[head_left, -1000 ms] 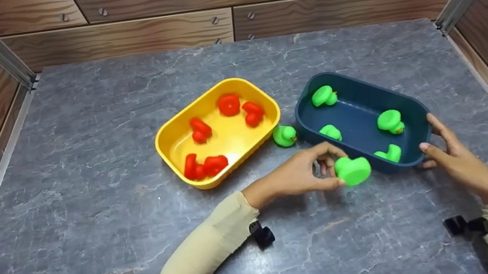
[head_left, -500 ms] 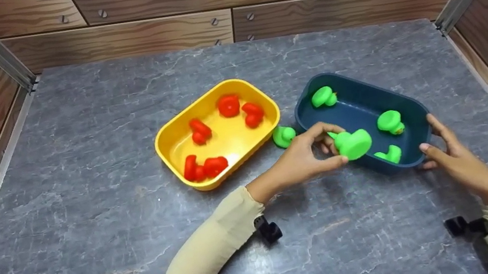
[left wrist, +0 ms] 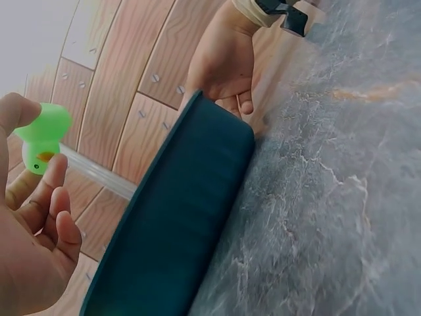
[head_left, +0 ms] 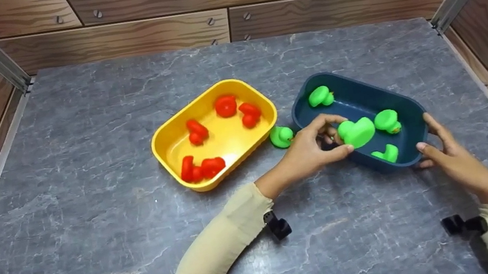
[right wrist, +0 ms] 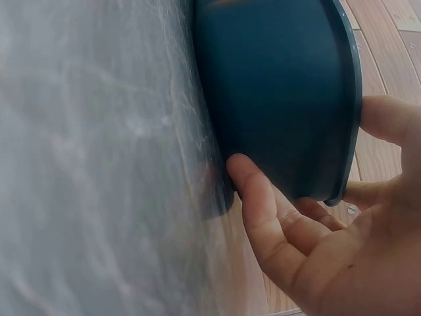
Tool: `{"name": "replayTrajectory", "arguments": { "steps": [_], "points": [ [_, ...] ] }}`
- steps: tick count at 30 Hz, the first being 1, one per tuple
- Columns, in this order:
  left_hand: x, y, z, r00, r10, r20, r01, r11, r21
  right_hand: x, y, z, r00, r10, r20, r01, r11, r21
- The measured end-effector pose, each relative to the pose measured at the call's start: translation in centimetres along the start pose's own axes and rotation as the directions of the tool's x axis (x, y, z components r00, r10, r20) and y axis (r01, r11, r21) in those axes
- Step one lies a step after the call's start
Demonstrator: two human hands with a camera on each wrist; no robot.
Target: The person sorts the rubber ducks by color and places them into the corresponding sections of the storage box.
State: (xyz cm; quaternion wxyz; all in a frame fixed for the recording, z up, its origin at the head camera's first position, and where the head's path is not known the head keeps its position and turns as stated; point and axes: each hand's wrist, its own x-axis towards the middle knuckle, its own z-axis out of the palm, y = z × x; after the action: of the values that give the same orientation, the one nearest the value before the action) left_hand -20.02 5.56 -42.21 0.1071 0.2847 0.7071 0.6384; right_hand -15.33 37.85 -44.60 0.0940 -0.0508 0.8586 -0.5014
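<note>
My left hand (head_left: 306, 149) pinches a green rubber duck (head_left: 358, 133) between thumb and fingers, above the near side of a dark blue bin (head_left: 365, 93). In the left wrist view that duck (left wrist: 49, 125) is held clear of the bin (left wrist: 177, 204), its orange beak showing. My right hand (head_left: 461, 167) grips the bin's right end; in the right wrist view its fingers (right wrist: 263, 217) lie against the bin's outer wall (right wrist: 283, 99). Several green ducks (head_left: 386, 120) lie inside the bin, part of which my left hand hides.
Left of the blue bin stands a yellow bin (head_left: 224, 135) with several red ducks (head_left: 226, 106) in it. One more green duck (head_left: 281, 136) sits on the grey marbled tabletop (head_left: 106, 215) between the two bins. Wood-patterned panels (head_left: 113, 40) close off the back and sides.
My left hand has carried the green duck up and away from me, from in front of the blue bin to over it. The right hand stays at the bin's end.
</note>
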Motion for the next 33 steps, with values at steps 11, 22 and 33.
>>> {"name": "replayTrajectory", "arguments": {
  "steps": [11,22,33],
  "points": [
    [1.7,-0.3,0.1,0.996,0.016,-0.09,-0.009,0.998,0.068,0.1,-0.2,0.0,1.0,0.009,0.007,-0.008,1.0,-0.008],
    [3.3,-0.9,0.0,0.975,-0.003,-0.223,0.061,0.966,0.253,0.0,-0.1,0.1,1.0,-0.014,0.01,0.014,1.0,0.009],
    [3.8,-1.0,0.1,0.966,-0.045,-0.254,0.137,0.924,0.358,0.0,-0.1,-0.1,1.0,0.019,0.011,-0.019,1.0,-0.01]
  ]
}}
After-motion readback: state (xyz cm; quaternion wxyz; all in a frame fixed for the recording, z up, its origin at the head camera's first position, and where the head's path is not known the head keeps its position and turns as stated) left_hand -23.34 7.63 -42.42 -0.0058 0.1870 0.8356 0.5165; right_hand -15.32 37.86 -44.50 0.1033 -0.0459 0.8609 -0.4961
